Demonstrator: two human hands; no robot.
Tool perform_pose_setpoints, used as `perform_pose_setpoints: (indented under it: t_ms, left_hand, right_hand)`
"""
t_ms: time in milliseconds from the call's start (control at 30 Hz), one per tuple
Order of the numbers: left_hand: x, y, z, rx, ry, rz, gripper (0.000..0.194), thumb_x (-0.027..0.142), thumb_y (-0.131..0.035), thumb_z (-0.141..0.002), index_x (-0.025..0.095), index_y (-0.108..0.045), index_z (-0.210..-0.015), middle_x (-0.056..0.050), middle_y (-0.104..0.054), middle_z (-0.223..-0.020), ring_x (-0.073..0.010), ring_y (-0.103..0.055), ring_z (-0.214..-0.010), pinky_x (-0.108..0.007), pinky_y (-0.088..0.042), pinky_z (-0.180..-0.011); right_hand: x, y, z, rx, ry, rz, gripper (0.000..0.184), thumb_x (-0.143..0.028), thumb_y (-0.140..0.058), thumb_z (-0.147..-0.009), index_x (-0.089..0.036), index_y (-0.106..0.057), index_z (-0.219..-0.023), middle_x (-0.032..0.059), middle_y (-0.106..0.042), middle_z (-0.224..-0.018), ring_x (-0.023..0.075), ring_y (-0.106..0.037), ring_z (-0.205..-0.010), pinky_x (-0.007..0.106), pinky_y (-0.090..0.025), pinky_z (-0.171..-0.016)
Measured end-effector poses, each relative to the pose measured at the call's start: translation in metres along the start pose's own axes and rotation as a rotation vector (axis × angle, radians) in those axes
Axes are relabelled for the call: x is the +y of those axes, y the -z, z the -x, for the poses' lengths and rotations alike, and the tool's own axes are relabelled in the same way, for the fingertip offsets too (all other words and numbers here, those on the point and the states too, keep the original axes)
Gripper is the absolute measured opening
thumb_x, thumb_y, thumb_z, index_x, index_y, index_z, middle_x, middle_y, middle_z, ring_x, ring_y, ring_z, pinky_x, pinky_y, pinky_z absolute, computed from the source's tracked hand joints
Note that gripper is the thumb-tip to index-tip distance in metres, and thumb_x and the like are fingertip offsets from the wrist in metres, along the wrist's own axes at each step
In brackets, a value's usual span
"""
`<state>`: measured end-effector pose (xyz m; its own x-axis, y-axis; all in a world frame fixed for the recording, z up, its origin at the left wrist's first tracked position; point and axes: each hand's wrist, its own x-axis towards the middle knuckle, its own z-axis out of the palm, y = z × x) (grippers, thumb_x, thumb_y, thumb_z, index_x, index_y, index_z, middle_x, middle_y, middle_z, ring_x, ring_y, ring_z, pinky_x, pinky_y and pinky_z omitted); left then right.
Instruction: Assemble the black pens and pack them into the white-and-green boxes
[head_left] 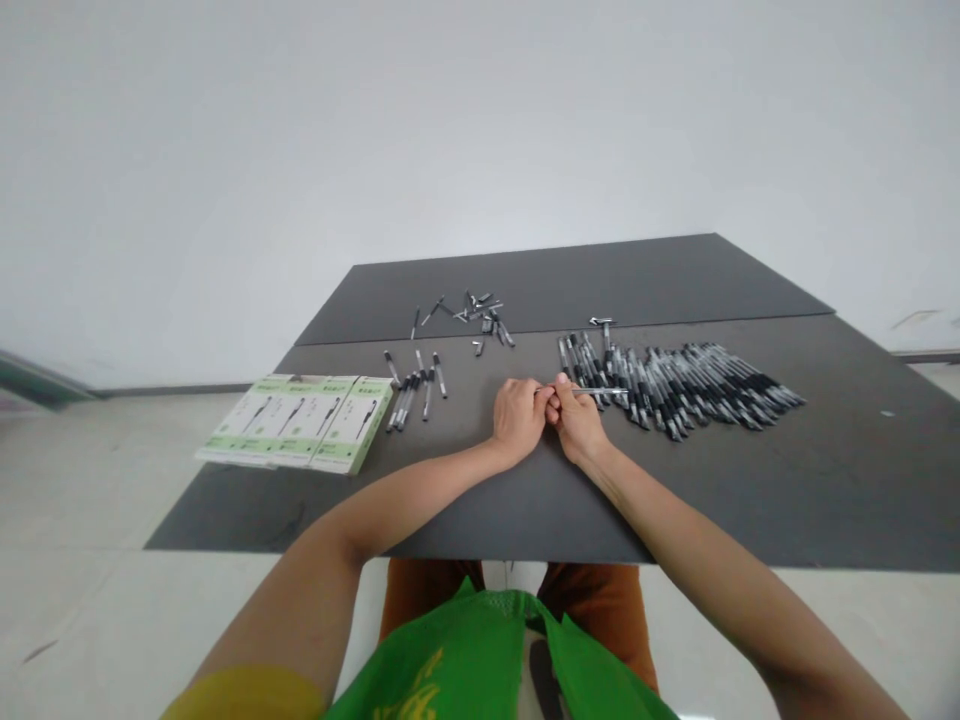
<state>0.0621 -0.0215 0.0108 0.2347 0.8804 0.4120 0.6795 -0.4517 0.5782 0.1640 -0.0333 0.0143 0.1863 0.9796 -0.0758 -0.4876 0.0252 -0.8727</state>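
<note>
My left hand (519, 418) and my right hand (579, 420) meet above the front middle of the table, fingertips pinched together. A slim pen refill (604, 390) passes between them, its long end sticking out to the right of my right hand. Its left end lies at my left fingertips, where the fingers partly cover it. Just right of my hands spreads a large pile of clear pens with black grips (675, 385). Several more pens (409, 400) lie loosely grouped to the left of my left hand.
Green-and-white pen boxes (289, 420) lie side by side at the table's left edge. Farther back are scattered black pen caps and thin pen parts (480, 310). A small silver-and-black piece (601, 322) lies behind the pile. The dark table (525, 520) stands by a white wall.
</note>
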Motion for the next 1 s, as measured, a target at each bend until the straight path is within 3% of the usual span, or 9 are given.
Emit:
perform_pose_setpoints:
  t_ms: [167, 333, 500, 600, 700, 833, 1000]
  left_hand:
    - [-0.006, 0.000, -0.001, 0.000, 0.065, 0.194, 0.026, 0.037, -0.056, -0.093, 0.018, -0.062, -0.078, -0.003, -0.067, -0.082, -0.0156, -0.058, -0.082, -0.028, -0.045, -0.078]
    - [-0.018, 0.005, -0.007, -0.164, -0.080, 0.180, 0.020, 0.030, -0.054, -0.094, 0.017, -0.062, -0.082, -0.002, -0.066, -0.083, -0.0151, -0.058, -0.082, -0.028, -0.046, -0.079]
    - [-0.013, 0.020, -0.007, -0.271, -0.226, 0.097, 0.034, 0.027, -0.035, -0.101, 0.017, -0.063, -0.084, -0.004, -0.067, -0.086, -0.0166, -0.060, -0.087, -0.031, -0.048, -0.085]
    - [-0.006, 0.024, 0.000, -0.248, -0.229, 0.081, 0.039, 0.022, -0.032, -0.101, 0.018, -0.064, -0.080, -0.003, -0.069, -0.085, -0.0157, -0.062, -0.087, -0.031, -0.049, -0.087]
    - [-0.007, 0.022, 0.007, -0.134, -0.239, 0.039, 0.027, 0.022, -0.045, -0.098, 0.020, -0.067, -0.082, -0.003, -0.072, -0.095, -0.0161, -0.064, -0.099, -0.032, -0.051, -0.092]
    - [-0.017, 0.017, 0.013, 0.034, -0.292, -0.028, 0.012, 0.027, -0.058, -0.091, 0.020, -0.068, -0.090, -0.007, -0.067, -0.124, -0.0185, -0.055, -0.125, -0.038, -0.050, -0.103]
    - [-0.019, 0.016, 0.012, 0.080, -0.315, -0.062, 0.011, 0.028, -0.058, -0.091, 0.020, -0.065, -0.092, -0.009, -0.055, -0.141, -0.0192, -0.045, -0.136, -0.042, -0.047, -0.107]
  right_hand:
    - [-0.001, 0.003, -0.003, -0.049, 0.011, -0.029, 0.049, -0.057, -0.081, -0.063, -0.018, -0.050, -0.062, -0.0089, -0.043, -0.047, 0.0032, -0.040, -0.041, 0.017, -0.032, -0.041]
    - [-0.001, 0.009, -0.004, -0.009, 0.056, 0.033, 0.052, -0.053, -0.083, -0.060, -0.020, -0.043, -0.063, -0.0107, -0.044, -0.044, 0.0041, -0.041, -0.036, 0.016, -0.030, -0.036]
    - [0.005, 0.013, -0.004, 0.046, 0.106, 0.166, 0.053, -0.064, -0.076, -0.064, -0.021, -0.045, -0.066, -0.0093, -0.049, -0.044, 0.0063, -0.047, -0.035, 0.016, -0.033, -0.035]
    - [0.008, 0.013, -0.004, 0.065, 0.112, 0.240, 0.057, -0.076, -0.063, -0.068, -0.020, -0.049, -0.067, -0.0075, -0.048, -0.042, 0.0070, -0.047, -0.034, 0.017, -0.034, -0.034]
    - [0.010, 0.012, -0.004, 0.076, 0.124, 0.300, 0.063, -0.083, -0.051, -0.071, -0.020, -0.051, -0.063, -0.0051, -0.048, -0.041, 0.0081, -0.046, -0.033, 0.018, -0.036, -0.033]
    - [0.012, 0.008, -0.003, 0.100, 0.168, 0.384, 0.062, -0.081, -0.048, -0.075, -0.021, -0.050, -0.061, -0.0043, -0.047, -0.039, 0.0086, -0.044, -0.031, 0.020, -0.036, -0.032]
    - [0.013, 0.004, -0.003, 0.172, 0.221, 0.438, 0.062, -0.078, -0.043, -0.080, -0.022, -0.044, -0.055, -0.0048, -0.042, -0.036, 0.0093, -0.042, -0.030, 0.021, -0.033, -0.030]
